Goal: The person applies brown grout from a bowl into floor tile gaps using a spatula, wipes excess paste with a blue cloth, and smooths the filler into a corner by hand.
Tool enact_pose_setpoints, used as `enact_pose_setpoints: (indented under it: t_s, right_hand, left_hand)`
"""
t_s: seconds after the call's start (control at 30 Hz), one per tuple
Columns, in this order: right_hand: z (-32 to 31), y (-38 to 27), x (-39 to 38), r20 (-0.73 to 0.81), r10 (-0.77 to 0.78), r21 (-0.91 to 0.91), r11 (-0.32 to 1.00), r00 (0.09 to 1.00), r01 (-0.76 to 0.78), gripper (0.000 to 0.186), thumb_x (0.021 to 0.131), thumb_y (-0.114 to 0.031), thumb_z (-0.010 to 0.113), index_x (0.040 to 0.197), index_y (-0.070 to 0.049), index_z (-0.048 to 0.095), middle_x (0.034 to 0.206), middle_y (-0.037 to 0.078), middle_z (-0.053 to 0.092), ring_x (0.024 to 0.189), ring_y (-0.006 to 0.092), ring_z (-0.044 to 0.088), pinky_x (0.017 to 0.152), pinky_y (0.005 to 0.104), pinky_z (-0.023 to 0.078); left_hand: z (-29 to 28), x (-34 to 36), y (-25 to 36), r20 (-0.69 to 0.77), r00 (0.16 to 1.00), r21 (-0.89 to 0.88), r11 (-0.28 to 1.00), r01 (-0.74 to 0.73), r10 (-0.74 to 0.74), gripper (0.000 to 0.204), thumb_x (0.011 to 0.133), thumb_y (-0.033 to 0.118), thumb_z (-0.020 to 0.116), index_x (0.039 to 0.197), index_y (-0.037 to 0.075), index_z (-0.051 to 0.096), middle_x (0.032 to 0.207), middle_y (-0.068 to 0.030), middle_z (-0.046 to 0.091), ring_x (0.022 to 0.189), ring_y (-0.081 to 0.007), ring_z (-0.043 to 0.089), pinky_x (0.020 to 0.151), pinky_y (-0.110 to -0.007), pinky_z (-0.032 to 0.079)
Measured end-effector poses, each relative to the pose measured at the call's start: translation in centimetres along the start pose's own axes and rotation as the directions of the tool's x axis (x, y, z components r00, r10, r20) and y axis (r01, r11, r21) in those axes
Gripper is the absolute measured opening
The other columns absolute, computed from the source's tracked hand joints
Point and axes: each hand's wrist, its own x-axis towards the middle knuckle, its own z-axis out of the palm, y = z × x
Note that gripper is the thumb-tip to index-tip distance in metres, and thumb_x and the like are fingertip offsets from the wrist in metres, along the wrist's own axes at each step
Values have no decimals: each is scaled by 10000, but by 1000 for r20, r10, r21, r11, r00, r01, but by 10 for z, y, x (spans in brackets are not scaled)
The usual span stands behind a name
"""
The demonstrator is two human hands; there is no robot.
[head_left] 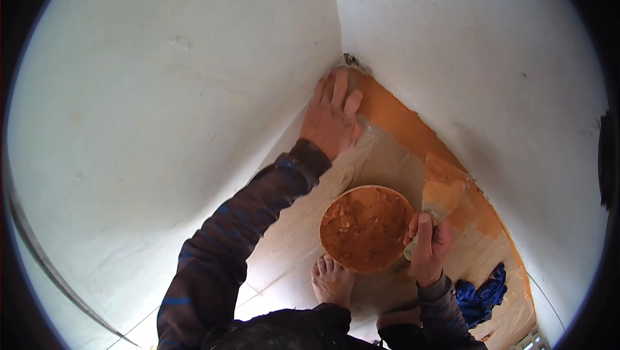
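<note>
My left hand [330, 117] reaches to the far corner, fingers stretched out and resting on the wood-toned surface [381, 163] beside the left wall. Nothing shows in its grip. My right hand [429, 247] is closed round the handle of a putty knife [444, 185]. The knife's wide blade is smeared with orange paste and lies at the orange strip [394, 114] along the right wall. Between my hands stands a round tub [324, 250], full of thick orange-brown paste.
White walls rise on the left [161, 92] and right [478, 59], meeting at a corner with a dark, rough patch [352, 61]. My bare foot [331, 282] is close to the tub. A crumpled blue cloth [481, 295] lies at the lower right. Pale tiles [248, 295] show at lower left.
</note>
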Motion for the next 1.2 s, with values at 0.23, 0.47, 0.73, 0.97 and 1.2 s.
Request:
enact_pose_setpoints:
  t_s: [0.23, 0.47, 0.73, 0.97, 1.2]
  right_hand:
    - [-15, -7, 9, 30, -7, -22, 1000, 1000, 8, 191, 1092, -170, 501, 993, -13, 546, 780, 42, 580, 600, 81, 523, 535, 248, 462]
    - [26, -55, 44, 413, 295, -6, 947, 862, -321, 131, 1072, -105, 423, 1148, -23, 491, 816, 39, 576, 578, 77, 522, 499, 247, 460]
    - [142, -27, 126, 316, 262, 203, 920, 912, -335, 67, 1011, -43, 377, 1077, -41, 369, 885, 79, 554, 669, 111, 542, 500, 297, 531]
    - [189, 3, 127, 129, 230, 281, 924, 965, -258, 120, 1028, -56, 442, 1086, -67, 337, 1010, 77, 548, 746, 124, 561, 563, 280, 540]
    - [192, 12, 107, 268, 353, 505, 741, 896, -443, 73, 1031, -42, 385, 1036, -93, 333, 895, 52, 523, 672, 103, 501, 527, 284, 456]
  left_hand:
    - [-46, -73, 25, 252, 954, 156, 980, 128, -164, 507, 861, 262, 641, 1265, -13, 505, 1393, -328, 451, 1381, -488, 405, 1206, -560, 280]
    - [-98, -181, 49, 155, 823, -39, 829, 557, -546, 519, 765, -62, 593, 1239, -16, 387, 1355, -342, 423, 1299, -505, 451, 1078, -566, 396]
    - [-101, -232, 80, 81, 716, -211, 690, 692, -693, 515, 761, -76, 585, 1214, 16, 357, 1342, -322, 409, 1274, -500, 462, 1068, -561, 392]
    - [-104, -231, 80, 45, 711, -257, 679, 687, -702, 567, 756, -92, 568, 1273, 2, 354, 1348, -291, 425, 1172, -424, 520, 1002, -506, 439]
    - [-107, -237, 75, -3, 703, -248, 681, 689, -711, 580, 751, -94, 546, 1288, 10, 352, 1372, -271, 436, 1098, -378, 548, 959, -483, 460]
